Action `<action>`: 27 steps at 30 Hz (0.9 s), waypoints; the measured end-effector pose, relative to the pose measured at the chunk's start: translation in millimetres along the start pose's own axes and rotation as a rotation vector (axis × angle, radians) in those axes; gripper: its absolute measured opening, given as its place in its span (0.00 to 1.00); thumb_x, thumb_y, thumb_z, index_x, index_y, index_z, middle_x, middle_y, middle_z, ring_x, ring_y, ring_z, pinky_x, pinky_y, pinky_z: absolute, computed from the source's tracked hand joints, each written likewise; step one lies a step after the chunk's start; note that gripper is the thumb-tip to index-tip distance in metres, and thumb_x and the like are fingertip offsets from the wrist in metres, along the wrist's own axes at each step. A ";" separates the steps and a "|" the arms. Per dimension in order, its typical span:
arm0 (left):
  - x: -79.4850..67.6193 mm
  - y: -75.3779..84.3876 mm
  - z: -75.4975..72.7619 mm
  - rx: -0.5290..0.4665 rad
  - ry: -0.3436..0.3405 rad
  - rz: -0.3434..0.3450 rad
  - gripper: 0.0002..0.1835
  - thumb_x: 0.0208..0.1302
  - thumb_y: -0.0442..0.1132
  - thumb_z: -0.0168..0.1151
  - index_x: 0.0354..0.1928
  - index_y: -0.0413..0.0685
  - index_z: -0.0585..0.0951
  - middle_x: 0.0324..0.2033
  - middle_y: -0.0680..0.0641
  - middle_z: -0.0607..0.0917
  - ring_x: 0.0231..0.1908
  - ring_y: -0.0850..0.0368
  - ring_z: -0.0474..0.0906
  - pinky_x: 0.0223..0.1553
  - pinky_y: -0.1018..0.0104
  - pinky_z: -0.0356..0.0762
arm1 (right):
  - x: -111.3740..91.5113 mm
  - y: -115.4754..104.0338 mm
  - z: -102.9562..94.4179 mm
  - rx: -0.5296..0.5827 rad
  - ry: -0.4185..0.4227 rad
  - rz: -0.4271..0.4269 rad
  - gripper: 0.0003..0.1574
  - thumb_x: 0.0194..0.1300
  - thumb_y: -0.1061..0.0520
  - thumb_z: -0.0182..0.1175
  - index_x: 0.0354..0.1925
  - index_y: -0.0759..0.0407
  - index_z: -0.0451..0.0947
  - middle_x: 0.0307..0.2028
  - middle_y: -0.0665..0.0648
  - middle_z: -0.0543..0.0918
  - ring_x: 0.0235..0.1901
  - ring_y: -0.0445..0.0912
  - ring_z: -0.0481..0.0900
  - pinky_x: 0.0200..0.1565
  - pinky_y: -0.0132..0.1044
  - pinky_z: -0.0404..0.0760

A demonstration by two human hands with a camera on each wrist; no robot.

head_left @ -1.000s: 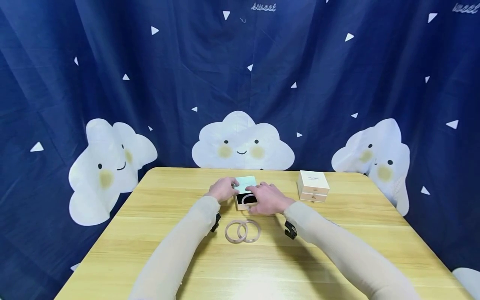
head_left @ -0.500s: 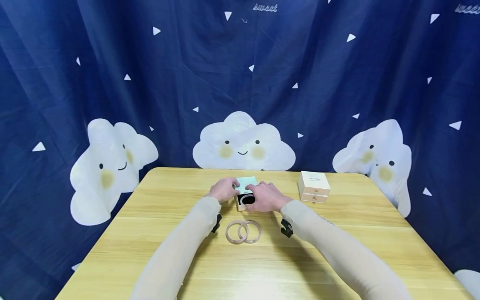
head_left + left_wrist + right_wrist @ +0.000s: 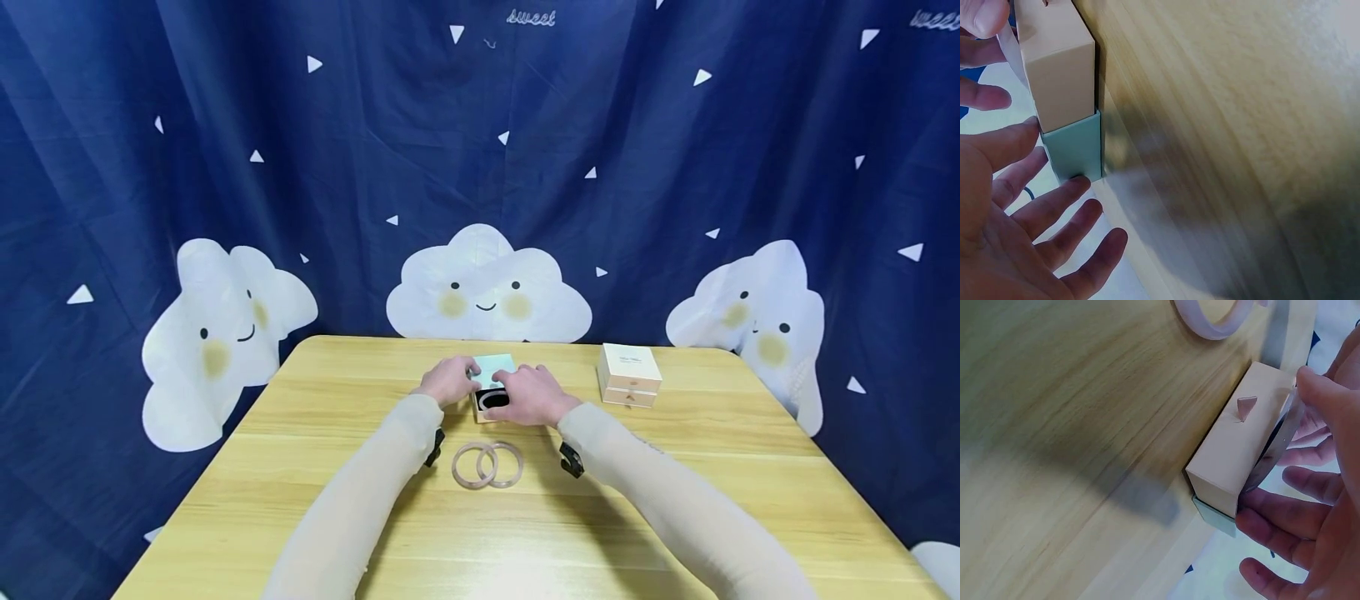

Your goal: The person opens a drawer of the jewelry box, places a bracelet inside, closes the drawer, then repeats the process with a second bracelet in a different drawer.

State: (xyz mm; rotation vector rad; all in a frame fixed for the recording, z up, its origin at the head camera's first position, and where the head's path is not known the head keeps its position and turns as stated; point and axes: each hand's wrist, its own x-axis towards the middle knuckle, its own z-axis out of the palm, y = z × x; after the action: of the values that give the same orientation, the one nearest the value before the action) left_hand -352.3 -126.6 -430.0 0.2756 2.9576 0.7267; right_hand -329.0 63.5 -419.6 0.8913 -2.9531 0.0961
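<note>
My left hand (image 3: 450, 381) holds the mint sleeve (image 3: 1075, 150) of a small drawer box, thumb on its top edge and forefinger at its back corner. The cream drawer (image 3: 1229, 444) is pulled out toward me; its inside is black. Over it my right hand (image 3: 532, 395) pinches a pale bangle (image 3: 1279, 440) between thumb and fingers. One side of the bangle still stands above the drawer's rim; its lower part is hidden inside. Two pinkish bangles, a left one (image 3: 472, 486) and a right one (image 3: 519, 467), lie overlapping on the table before the box.
At the back right of the wooden table (image 3: 300, 483) stands a closed cream box (image 3: 630, 373) with printing on its lid and a small pull tab in front. A dark blue curtain (image 3: 337, 208) with clouds hangs behind the table's far edge.
The bangle in my right hand has tipped lower into the black drawer, and that hand has shifted slightly left. My left hand stays on the box.
</note>
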 end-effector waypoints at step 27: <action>5.5 -3.1 3.8 -0.007 0.015 -0.014 0.18 0.66 0.47 0.67 0.56 0.56 0.83 0.52 0.50 0.86 0.55 0.50 0.80 0.56 0.45 0.75 | -30.4 -7.0 -3.9 0.057 0.137 -0.153 0.29 0.60 0.51 0.70 0.59 0.51 0.80 0.47 0.52 0.88 0.48 0.50 0.82 0.47 0.51 0.75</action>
State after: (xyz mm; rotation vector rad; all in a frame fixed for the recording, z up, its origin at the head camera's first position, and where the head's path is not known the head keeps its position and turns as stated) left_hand -357.7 -126.4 -435.0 0.2495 2.9672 0.7403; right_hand -299.7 74.7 -417.6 1.0681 -2.7593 0.2261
